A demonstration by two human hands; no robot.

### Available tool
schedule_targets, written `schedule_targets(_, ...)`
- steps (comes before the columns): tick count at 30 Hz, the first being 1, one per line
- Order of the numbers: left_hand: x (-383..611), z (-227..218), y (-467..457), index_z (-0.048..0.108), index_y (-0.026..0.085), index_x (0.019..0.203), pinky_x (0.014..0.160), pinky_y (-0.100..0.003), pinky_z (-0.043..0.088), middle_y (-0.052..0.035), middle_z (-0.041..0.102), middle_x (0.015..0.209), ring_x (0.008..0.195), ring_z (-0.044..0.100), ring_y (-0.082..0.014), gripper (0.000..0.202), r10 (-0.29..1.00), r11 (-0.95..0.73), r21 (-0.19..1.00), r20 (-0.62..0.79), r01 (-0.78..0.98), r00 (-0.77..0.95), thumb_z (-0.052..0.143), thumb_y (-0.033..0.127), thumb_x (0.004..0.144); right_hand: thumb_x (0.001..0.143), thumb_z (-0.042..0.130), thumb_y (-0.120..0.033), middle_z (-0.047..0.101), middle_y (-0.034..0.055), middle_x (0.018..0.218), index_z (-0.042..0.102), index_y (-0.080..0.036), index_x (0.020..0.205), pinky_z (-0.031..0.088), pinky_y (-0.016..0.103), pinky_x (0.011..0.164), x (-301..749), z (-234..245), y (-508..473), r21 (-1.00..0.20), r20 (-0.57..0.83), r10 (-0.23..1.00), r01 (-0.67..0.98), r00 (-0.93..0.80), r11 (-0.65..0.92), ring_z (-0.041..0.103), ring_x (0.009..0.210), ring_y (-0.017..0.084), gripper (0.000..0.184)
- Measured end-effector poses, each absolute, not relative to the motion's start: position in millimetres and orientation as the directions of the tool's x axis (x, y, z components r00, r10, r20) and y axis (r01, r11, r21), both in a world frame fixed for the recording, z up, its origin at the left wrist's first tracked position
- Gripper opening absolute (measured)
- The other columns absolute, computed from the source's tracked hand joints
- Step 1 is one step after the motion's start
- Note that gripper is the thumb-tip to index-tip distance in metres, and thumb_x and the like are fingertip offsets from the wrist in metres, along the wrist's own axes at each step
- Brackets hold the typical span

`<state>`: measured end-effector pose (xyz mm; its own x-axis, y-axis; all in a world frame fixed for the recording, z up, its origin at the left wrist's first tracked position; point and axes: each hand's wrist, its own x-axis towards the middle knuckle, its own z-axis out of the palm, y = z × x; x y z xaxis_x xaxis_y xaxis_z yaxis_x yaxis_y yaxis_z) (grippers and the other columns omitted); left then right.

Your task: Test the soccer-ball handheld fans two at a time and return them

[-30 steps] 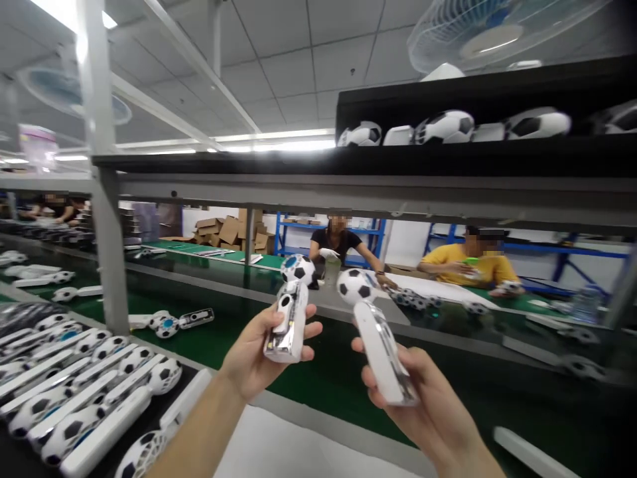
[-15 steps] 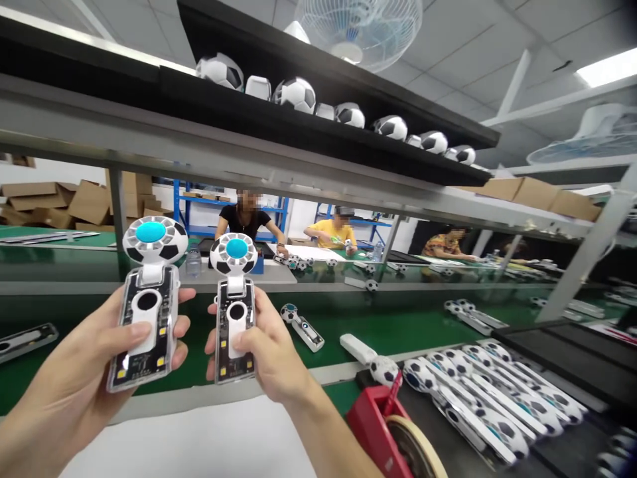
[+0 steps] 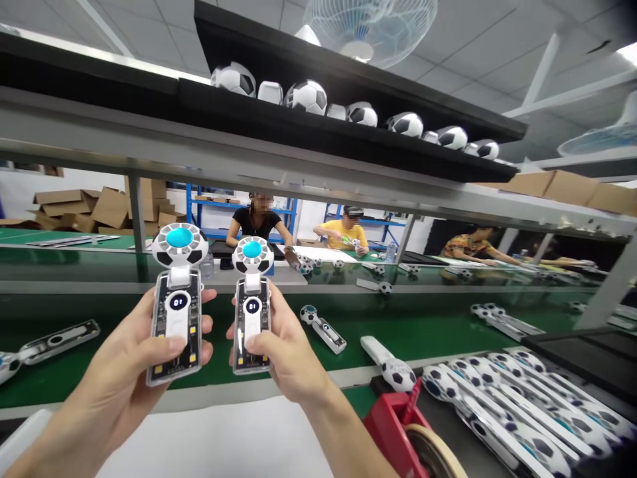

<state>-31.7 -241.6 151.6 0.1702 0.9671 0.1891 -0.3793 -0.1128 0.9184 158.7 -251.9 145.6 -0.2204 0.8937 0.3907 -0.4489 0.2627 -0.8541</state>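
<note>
Upright in my left hand [image 3: 134, 352] is a handheld fan [image 3: 176, 325] with a football-patterned head and a clear-fronted handle. My left thumb lies on the white strip of its handle. My right hand [image 3: 279, 345] grips a second handheld fan [image 3: 252, 315] of the same kind, its thumb on the lower part of the strip. Both round displays are lit and read "01". Each head has a turquoise centre and faces me. The two fans are side by side, apart, above the green belt. My other fingers are partly hidden behind the handles.
More fans lie on the green belt [image 3: 428, 318]. At the right a black tray [image 3: 448, 425] holds rows of them, beside a red tape dispenser [image 3: 393, 425]. White paper [image 3: 223, 438] covers the near surface. A shelf [image 3: 348, 156] crosses overhead. Several co-workers sit opposite.
Both round displays were dark and now show "01". My left thumb has slid down the strip. The view has shifted, and a fan on the belt at the left shows more fully.
</note>
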Motion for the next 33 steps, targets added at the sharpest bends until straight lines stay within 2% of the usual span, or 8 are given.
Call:
schedule_targets(6,-32.3,152.2,-242.6,0.061,0.03,0.125,0.057,-0.028,0.057,-0.0065,0.07,0.084,0.063,0.066,-0.021,0.066,0.948,-0.107,0.927,0.203,-0.358,0.243,0.084,0.033,0.063,0.071,0.062,-0.012,0.06,0.0022,0.094,0.036,-0.024,0.14,0.055,0.023,0.054,155.0,145.6,-255.9,-0.846,0.413,0.899,-0.428,-0.149,0.317,0.063,0.078,0.017,0.075)
schedule_targets(9,-35.3,151.7,-240.9,0.063,0.03,0.123,0.056,-0.027,0.056,-0.0065,0.07,0.085,0.062,0.065,-0.0202,0.062,0.948,-0.11,0.921,0.21,-0.373,0.239,0.083,0.032,0.064,0.073,0.063,-0.014,0.062,0.0018,0.092,0.034,-0.023,0.14,0.054,0.024,0.054,155.8,145.5,-258.4,-0.829,0.449,0.886,-0.425,-0.118,0.364,0.062,0.072,0.016,0.073)
schedule_targets(13,-39.6,150.6,-237.6,0.065,0.032,0.122,0.053,-0.03,0.058,-0.0087,0.073,0.092,0.061,0.066,-0.0227,0.069,0.95,-0.097,0.913,0.203,-0.396,0.236,0.087,0.031,0.056,0.077,0.065,-0.016,0.065,0.0024,0.09,0.027,-0.023,0.143,0.055,0.024,0.056,161.3,150.2,-262.7,-0.822,0.472,0.878,-0.403,-0.083,0.404,0.064,0.069,0.016,0.077)
schedule_targets(17,-41.8,154.0,-237.6,0.068,0.033,0.117,0.051,-0.031,0.059,-0.0095,0.073,0.098,0.062,0.067,-0.0235,0.066,0.954,-0.118,0.884,0.227,-0.453,0.195,0.088,0.029,0.055,0.076,0.067,-0.017,0.065,0.0031,0.094,0.037,-0.022,0.135,0.055,0.024,0.054,164.0,168.9,-263.1,-0.808,0.497,0.868,-0.366,-0.005,0.461,0.065,0.067,0.015,0.067)
schedule_targets(21,-46.4,159.8,-240.6,0.069,0.033,0.114,0.051,-0.032,0.062,-0.0086,0.074,0.101,0.06,0.069,-0.0242,0.063,0.95,-0.146,0.866,0.258,-0.478,0.177,0.088,0.029,0.054,0.069,0.068,-0.017,0.062,0.0032,0.105,0.043,-0.023,0.127,0.059,0.028,0.054,162.4,202.2,-256.3,-0.795,0.53,0.845,-0.308,0.066,0.523,0.065,0.079,0.019,0.064)
schedule_targets(25,-54.3,165.1,-242.1,0.071,0.03,0.11,0.051,-0.031,0.063,-0.0081,0.075,0.095,0.059,0.07,-0.0244,0.062,0.95,-0.161,0.843,0.273,-0.513,0.151,0.09,0.03,0.051,0.072,0.065,-0.017,0.064,0.0022,0.107,0.048,-0.023,0.117,0.062,0.028,0.066,174.8,236.1,-252.2,-0.805,0.537,0.826,-0.187,0.174,0.563,0.066,0.087,0.018,0.049)
schedule_targets(29,-60.3,168.8,-242.1,0.072,0.029,0.107,0.051,-0.031,0.063,-0.007,0.074,0.09,0.06,0.071,-0.0231,0.053,0.947,-0.19,0.806,0.302,-0.561,0.112,0.088,0.037,0.057,0.088,0.06,-0.029,0.062,0.0003,0.086,0.054,-0.019,0.097,0.058,0.024,0.064,216.8,245.7,-255.2,-0.901,0.419,0.874,-0.006,0.248,0.433,0.064,0.069,0.012,0.015)
schedule_targets(33,-63.7,167.5,-240.9,0.07,0.028,0.108,0.046,-0.028,0.059,-0.006,0.072,0.087,0.058,0.068,-0.0196,0.041,0.918,-0.231,0.793,0.37,-0.563,0.144,0.08,0.038,0.07,0.094,0.064,-0.021,0.06,-0.0021,0.075,0.06,-0.013,0.095,0.052,0.022,0.053,282.9,219.6,-254.6,-0.943,0.155,0.951,0.328,0.266,0.062,0.058,0.057,0.01,0.009)
